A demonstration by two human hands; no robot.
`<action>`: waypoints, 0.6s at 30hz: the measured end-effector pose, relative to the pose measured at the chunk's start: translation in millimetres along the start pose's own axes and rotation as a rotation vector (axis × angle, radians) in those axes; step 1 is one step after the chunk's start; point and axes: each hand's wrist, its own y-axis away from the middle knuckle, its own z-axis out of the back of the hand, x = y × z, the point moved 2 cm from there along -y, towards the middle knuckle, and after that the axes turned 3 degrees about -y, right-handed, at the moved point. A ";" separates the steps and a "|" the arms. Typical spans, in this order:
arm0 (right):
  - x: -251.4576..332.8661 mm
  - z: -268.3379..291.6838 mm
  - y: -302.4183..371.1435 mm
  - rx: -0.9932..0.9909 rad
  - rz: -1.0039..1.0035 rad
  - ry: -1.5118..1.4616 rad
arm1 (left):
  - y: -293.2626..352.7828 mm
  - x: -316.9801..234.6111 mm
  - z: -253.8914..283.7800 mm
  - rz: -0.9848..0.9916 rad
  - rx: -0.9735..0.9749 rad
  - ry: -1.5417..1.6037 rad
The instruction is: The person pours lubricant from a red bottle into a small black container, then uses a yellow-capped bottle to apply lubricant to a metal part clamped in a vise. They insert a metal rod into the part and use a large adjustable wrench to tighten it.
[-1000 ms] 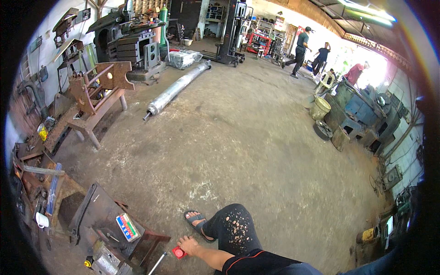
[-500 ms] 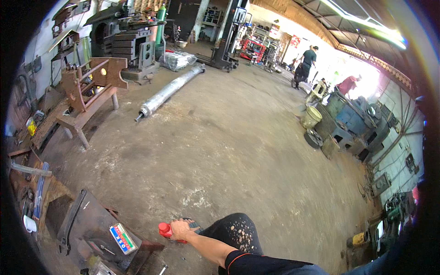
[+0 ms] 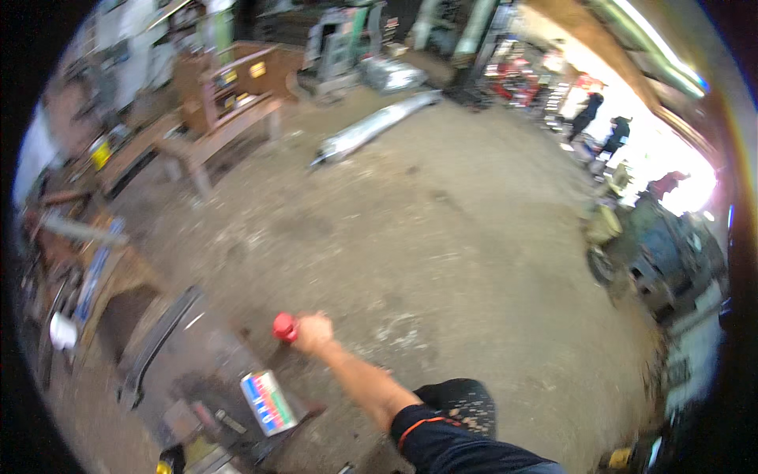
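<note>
A small red thing (image 3: 283, 326), cap-like or round-ended, sits in the right hand (image 3: 313, 332), out at arm's length over the floor (image 3: 442, 261). The fingers are wrapped shut round it, so only its red end shows at the left of the fist; blur hides what kind of thing it is. The left hand is not in the picture.

Just below and left of the red thing stands a dark metal desk (image 3: 170, 359) with a raised edge, and on it lies a box (image 3: 268, 401) with coloured stripes, near the forearm. A yellow tool (image 3: 185, 458) shows at the lower edge of the desk. Under the arm, a knee in dark speckled trousers (image 3: 462, 403) is bent over the concrete.

Further left, a cluttered heap of scrap metal (image 3: 71, 245) runs along the wall, with a white cup-like thing (image 3: 61, 332) at its near end. Beyond, a wooden bench frame (image 3: 229, 110) stands on the floor, well apart from the hand. A long grey pipe (image 3: 375, 126) lies on the open concrete past it. At the far right, two people (image 3: 602, 126) stand in the bright doorway, and machinery (image 3: 671, 253) lines the right wall. Nothing stands between the hand and the desk.
</note>
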 end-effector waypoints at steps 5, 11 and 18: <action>29.9 9.8 -17.0 0.037 0.003 0.008 | -17.8 75.4 25.5 0.153 -0.001 0.164; 43.4 4.1 -37.0 0.014 0.038 0.045 | -0.1 36.1 16.4 0.118 -0.077 0.033; 74.8 -7.0 -79.4 0.020 0.047 0.076 | -21.5 55.3 13.2 0.222 -0.039 0.110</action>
